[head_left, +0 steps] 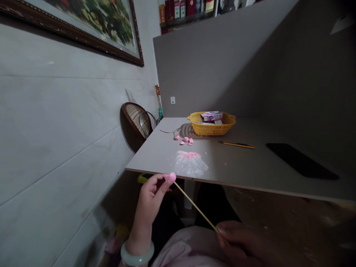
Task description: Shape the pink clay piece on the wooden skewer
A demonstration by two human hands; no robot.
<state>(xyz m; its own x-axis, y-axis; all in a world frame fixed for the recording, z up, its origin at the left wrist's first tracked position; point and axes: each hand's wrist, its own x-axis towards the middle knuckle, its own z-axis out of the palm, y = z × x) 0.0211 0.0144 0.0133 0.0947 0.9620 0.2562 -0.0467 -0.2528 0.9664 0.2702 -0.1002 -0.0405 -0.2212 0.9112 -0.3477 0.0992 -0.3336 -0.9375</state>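
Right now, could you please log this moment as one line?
left hand: pink lump | right hand: wooden skewer | table: white powder, yellow basket

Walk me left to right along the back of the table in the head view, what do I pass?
Round fan → pink lumps → yellow basket → black slab

**Single head-worn view, facing forward and down, rolled aslant**

The camera looked from the person's head over the near edge of a grey tabletop (244, 167) towards the far wall. The left hand (151, 196), right hand (239, 241) and wooden skewer (194, 207) sat very near along the bottom. A yellow basket (211, 126) stood farther off, and a framed painting (83, 22) crossed the upper left.
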